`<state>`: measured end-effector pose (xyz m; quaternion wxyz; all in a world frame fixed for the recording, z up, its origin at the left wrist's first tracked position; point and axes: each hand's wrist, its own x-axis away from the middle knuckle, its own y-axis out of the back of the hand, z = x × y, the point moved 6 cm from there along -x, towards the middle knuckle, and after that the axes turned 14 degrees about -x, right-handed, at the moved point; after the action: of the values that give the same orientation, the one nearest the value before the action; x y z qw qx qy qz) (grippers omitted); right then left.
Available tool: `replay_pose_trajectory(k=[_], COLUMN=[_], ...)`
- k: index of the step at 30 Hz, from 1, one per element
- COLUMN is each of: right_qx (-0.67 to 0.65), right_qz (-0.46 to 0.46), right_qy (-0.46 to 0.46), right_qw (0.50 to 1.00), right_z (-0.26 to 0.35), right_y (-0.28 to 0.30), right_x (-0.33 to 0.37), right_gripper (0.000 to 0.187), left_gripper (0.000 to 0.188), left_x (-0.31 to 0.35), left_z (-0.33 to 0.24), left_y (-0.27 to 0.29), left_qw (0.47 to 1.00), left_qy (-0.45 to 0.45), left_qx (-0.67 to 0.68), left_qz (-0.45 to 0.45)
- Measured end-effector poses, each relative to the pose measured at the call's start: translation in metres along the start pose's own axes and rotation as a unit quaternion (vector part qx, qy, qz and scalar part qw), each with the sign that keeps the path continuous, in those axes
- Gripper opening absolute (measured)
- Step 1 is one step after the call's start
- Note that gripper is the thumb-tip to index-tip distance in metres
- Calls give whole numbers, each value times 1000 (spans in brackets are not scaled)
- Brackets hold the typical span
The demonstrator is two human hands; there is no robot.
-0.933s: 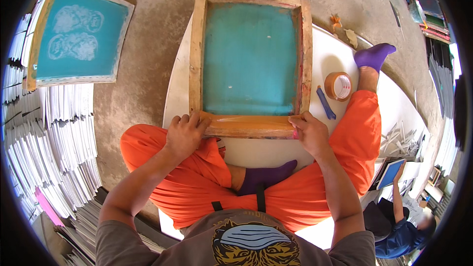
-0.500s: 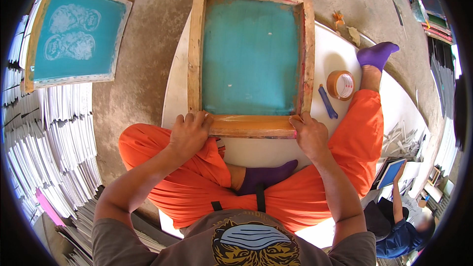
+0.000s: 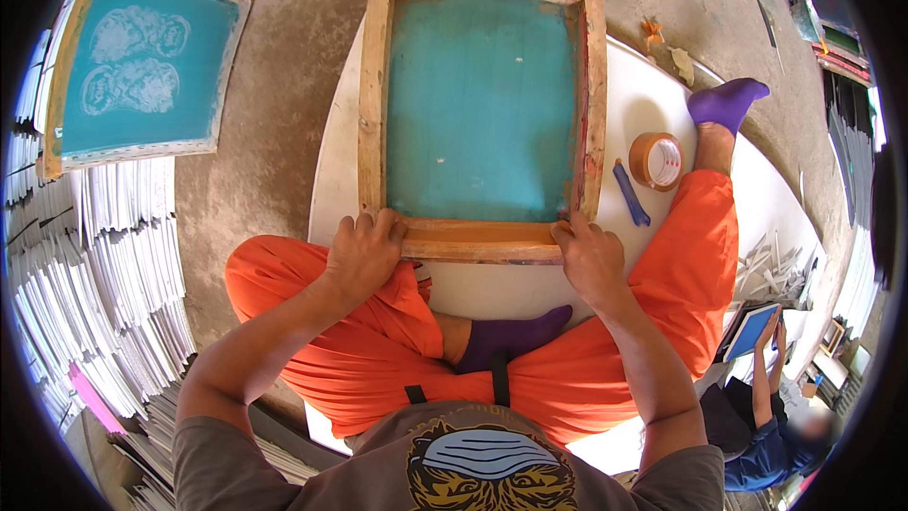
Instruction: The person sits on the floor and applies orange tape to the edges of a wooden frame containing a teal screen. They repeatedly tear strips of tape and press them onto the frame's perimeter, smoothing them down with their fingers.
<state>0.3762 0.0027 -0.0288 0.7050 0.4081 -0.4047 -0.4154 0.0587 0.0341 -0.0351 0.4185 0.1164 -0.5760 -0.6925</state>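
A wooden screen-printing frame (image 3: 374, 104) with teal mesh (image 3: 473, 104) lies in front of my crossed leg, its near bar closest to me. A shiny strip of brown tape (image 3: 482, 232) runs along the inner side of that bar. My left hand (image 3: 364, 251) is closed at the strip's left end, by the near left corner. At the other corner my right hand (image 3: 591, 251) pinches the right end, fingertips against the frame. My fingers partly hide both ends.
Right of the frame are a roll of brown tape (image 3: 655, 162) and a slim blue tool (image 3: 631, 193) on the white board (image 3: 333, 161). Another teal screen (image 3: 170, 57) rests at left above stacked sheets (image 3: 132, 237). A co-worker (image 3: 780, 449) holds a small blue-faced frame (image 3: 753, 332).
Both hands have shifted slightly, the right one inward to the left. The tape strip now sits higher on the near bar, baring wood below. The co-worker's second hand has come to the small frame.
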Motion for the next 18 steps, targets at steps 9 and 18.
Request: replay_pose_trajectory(k=[9, 18], right_qx=[-8, -8], right_qz=[16, 58], right_qy=[-10, -19], right_qw=[1000, 998], right_z=[-2, -3], right_y=[-4, -5], right_x=[-3, -8], right_gripper=[20, 17], left_gripper=[28, 24], left_x=[0, -4], left_z=[-2, -5], left_y=[-2, -3], left_qw=[1000, 1000], left_qy=[2, -12], left_qx=[-11, -18], left_qz=[-16, -10])
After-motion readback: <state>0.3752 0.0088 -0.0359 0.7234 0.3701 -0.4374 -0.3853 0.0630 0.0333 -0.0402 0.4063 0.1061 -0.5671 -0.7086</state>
